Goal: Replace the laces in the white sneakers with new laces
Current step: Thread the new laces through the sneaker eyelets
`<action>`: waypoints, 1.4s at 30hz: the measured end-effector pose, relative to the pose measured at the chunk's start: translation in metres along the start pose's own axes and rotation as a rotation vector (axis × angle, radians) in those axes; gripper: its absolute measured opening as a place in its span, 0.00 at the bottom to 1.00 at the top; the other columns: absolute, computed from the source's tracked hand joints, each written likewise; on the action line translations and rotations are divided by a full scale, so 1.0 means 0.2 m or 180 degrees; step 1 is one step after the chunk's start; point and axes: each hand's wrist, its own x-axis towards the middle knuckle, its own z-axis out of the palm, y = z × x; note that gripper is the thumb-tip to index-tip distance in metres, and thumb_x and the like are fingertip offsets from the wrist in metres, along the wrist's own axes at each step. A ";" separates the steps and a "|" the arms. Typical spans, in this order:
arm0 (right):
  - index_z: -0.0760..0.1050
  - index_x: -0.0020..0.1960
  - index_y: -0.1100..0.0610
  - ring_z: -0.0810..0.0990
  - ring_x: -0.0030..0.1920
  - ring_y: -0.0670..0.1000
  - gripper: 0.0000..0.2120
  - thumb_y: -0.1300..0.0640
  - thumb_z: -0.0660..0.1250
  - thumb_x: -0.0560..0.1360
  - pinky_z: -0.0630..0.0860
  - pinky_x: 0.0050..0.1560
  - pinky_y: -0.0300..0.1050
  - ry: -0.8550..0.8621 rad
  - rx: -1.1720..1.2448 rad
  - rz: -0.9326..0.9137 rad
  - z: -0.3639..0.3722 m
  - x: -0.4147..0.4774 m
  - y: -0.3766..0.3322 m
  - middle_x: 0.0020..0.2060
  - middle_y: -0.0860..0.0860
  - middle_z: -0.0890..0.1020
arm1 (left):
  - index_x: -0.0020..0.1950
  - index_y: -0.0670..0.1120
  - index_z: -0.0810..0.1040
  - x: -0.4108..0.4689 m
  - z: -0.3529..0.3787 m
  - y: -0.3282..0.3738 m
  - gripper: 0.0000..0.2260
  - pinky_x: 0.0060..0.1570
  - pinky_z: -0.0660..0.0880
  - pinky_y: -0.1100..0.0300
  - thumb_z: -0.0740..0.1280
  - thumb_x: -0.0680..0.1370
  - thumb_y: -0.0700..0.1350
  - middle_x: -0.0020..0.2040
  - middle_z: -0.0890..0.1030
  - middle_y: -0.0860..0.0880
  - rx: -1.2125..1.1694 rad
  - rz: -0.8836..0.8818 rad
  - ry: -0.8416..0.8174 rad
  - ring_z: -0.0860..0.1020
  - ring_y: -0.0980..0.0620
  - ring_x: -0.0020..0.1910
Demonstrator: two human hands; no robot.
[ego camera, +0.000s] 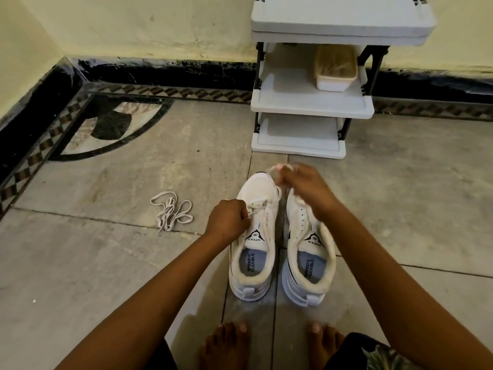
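Note:
Two white sneakers stand side by side on the floor, toes pointing away from me. The left sneaker (253,252) has a white lace (257,205) through its lower eyelets only. My left hand (228,218) pinches that lace at the left eyelets. My right hand (304,186) is raised over the toes and grips the lace's other end, which is blurred. The right sneaker (309,263) shows no lace in its visible eyelets. A loose white lace (173,212) lies in a heap on the floor to the left.
A white plastic shoe rack (312,102) stands against the far wall, a wrapped white box (334,68) on its middle shelf. My bare feet (272,343) sit just behind the sneakers. Tiled floor (106,263) with a dark border lies all round.

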 end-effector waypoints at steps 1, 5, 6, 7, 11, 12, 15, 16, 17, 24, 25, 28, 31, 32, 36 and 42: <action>0.75 0.52 0.60 0.78 0.45 0.51 0.14 0.49 0.63 0.77 0.71 0.43 0.42 -0.0079 -0.0460 0.0070 0.04 0.00 0.05 0.45 0.54 0.81 | 0.43 0.42 0.78 0.00 0.00 0.00 0.03 0.41 0.70 0.57 0.65 0.73 0.39 0.44 0.82 0.43 0.0005 0.0006 0.0006 0.78 0.44 0.46; 0.70 0.64 0.61 0.77 0.56 0.57 0.23 0.45 0.63 0.77 0.70 0.49 0.44 -0.0390 -0.2123 0.0100 0.15 -0.01 0.19 0.56 0.57 0.79 | 0.43 0.42 0.78 0.00 0.01 0.00 0.03 0.40 0.70 0.57 0.65 0.73 0.40 0.43 0.82 0.43 0.0030 0.0042 0.0028 0.78 0.44 0.45; 0.73 0.61 0.61 0.77 0.55 0.58 0.21 0.46 0.62 0.77 0.69 0.47 0.44 -0.0380 -0.2218 0.0037 0.15 -0.01 0.19 0.55 0.57 0.80 | 0.43 0.42 0.78 0.01 0.01 0.00 0.03 0.40 0.70 0.57 0.65 0.73 0.40 0.43 0.82 0.43 0.0029 0.0044 0.0034 0.78 0.44 0.45; 0.75 0.57 0.61 0.77 0.53 0.58 0.18 0.48 0.61 0.78 0.67 0.45 0.44 -0.0382 -0.2213 -0.0012 0.16 0.00 0.19 0.53 0.58 0.80 | 0.43 0.42 0.78 0.00 0.01 0.00 0.03 0.41 0.70 0.57 0.65 0.73 0.40 0.43 0.82 0.43 0.0022 0.0038 0.0039 0.78 0.44 0.45; 0.76 0.51 0.63 0.77 0.51 0.59 0.11 0.57 0.60 0.78 0.65 0.43 0.42 -0.0322 -0.1887 -0.0071 0.15 0.02 0.18 0.49 0.59 0.80 | 0.43 0.41 0.78 0.00 0.01 -0.01 0.04 0.42 0.71 0.56 0.65 0.73 0.40 0.44 0.81 0.42 0.0030 0.0033 0.0062 0.77 0.43 0.46; 0.76 0.51 0.64 0.77 0.51 0.59 0.11 0.57 0.60 0.78 0.65 0.43 0.43 -0.0275 -0.1802 -0.0054 0.15 0.01 0.19 0.49 0.60 0.80 | 0.44 0.41 0.78 -0.01 0.01 -0.01 0.04 0.42 0.70 0.56 0.65 0.74 0.40 0.45 0.81 0.41 0.0064 0.0038 0.0057 0.77 0.42 0.46; 0.76 0.50 0.65 0.77 0.50 0.59 0.12 0.56 0.61 0.79 0.65 0.43 0.43 -0.0119 -0.1581 -0.0026 0.15 -0.01 0.20 0.48 0.60 0.80 | 0.45 0.42 0.77 -0.01 0.02 -0.01 0.04 0.43 0.70 0.57 0.65 0.74 0.41 0.46 0.80 0.41 0.0039 0.0029 0.0059 0.77 0.42 0.48; 0.76 0.49 0.65 0.77 0.49 0.59 0.13 0.55 0.62 0.78 0.65 0.43 0.44 -0.0102 -0.1627 -0.0076 0.14 -0.01 0.20 0.47 0.60 0.81 | 0.45 0.42 0.78 -0.01 0.02 -0.02 0.04 0.42 0.70 0.58 0.65 0.74 0.41 0.46 0.81 0.42 -0.0073 0.0022 0.0036 0.77 0.43 0.47; 0.76 0.48 0.65 0.78 0.48 0.60 0.13 0.54 0.62 0.78 0.66 0.42 0.44 -0.0099 -0.1741 -0.0142 0.14 -0.01 0.20 0.46 0.60 0.81 | 0.44 0.41 0.79 -0.01 0.00 -0.03 0.04 0.40 0.70 0.60 0.66 0.74 0.41 0.44 0.81 0.43 -0.0261 0.0008 0.0016 0.78 0.45 0.45; 0.76 0.46 0.61 0.78 0.47 0.60 0.10 0.55 0.60 0.77 0.66 0.40 0.44 0.0780 -0.2408 -0.0504 0.04 0.02 0.14 0.44 0.59 0.81 | 0.43 0.36 0.81 0.08 -0.16 -0.26 0.08 0.48 0.79 0.49 0.66 0.77 0.41 0.43 0.83 0.37 -0.1139 -0.0629 0.0392 0.82 0.40 0.43; 0.77 0.48 0.60 0.77 0.50 0.61 0.11 0.54 0.60 0.77 0.67 0.45 0.46 0.0827 -0.2709 -0.0454 0.04 0.02 0.14 0.46 0.59 0.81 | 0.45 0.37 0.81 0.08 -0.16 -0.29 0.07 0.50 0.78 0.49 0.65 0.76 0.38 0.45 0.83 0.37 -0.0881 -0.0657 0.0317 0.81 0.40 0.45; 0.77 0.55 0.58 0.73 0.57 0.60 0.14 0.51 0.59 0.76 0.65 0.58 0.50 0.0663 -0.3369 -0.0264 0.05 0.03 0.14 0.52 0.57 0.79 | 0.47 0.40 0.82 0.05 -0.12 -0.33 0.06 0.51 0.78 0.52 0.68 0.73 0.42 0.47 0.83 0.40 0.0100 -0.0743 -0.0384 0.81 0.42 0.48; 0.76 0.58 0.58 0.73 0.59 0.59 0.16 0.50 0.61 0.76 0.64 0.59 0.51 0.0647 -0.3302 -0.0388 0.08 0.01 0.13 0.56 0.57 0.78 | 0.46 0.41 0.79 0.01 -0.02 -0.34 0.12 0.49 0.79 0.54 0.71 0.72 0.50 0.47 0.83 0.42 0.0401 -0.0878 -0.0941 0.82 0.45 0.47; 0.76 0.58 0.59 0.73 0.59 0.60 0.16 0.51 0.62 0.76 0.65 0.58 0.51 0.0652 -0.3279 -0.0451 0.09 0.01 0.13 0.56 0.57 0.77 | 0.48 0.42 0.78 -0.01 0.01 -0.34 0.12 0.49 0.78 0.54 0.70 0.73 0.49 0.49 0.82 0.43 0.0485 -0.0840 -0.0954 0.81 0.45 0.48; 0.76 0.59 0.58 0.73 0.59 0.59 0.15 0.53 0.64 0.75 0.66 0.57 0.48 0.0509 -0.2893 -0.0641 0.10 -0.01 0.12 0.57 0.57 0.77 | 0.48 0.40 0.78 -0.03 0.04 -0.36 0.07 0.49 0.74 0.52 0.66 0.73 0.41 0.52 0.80 0.40 0.0449 -0.0664 -0.0696 0.78 0.42 0.52; 0.68 0.68 0.55 0.73 0.64 0.52 0.20 0.61 0.63 0.77 0.67 0.61 0.41 -0.0447 -0.1486 -0.0890 0.19 0.00 0.03 0.63 0.52 0.76 | 0.47 0.46 0.83 0.05 -0.24 -0.23 0.05 0.44 0.74 0.59 0.69 0.73 0.39 0.43 0.83 0.46 -0.0176 0.0400 0.0188 0.81 0.46 0.43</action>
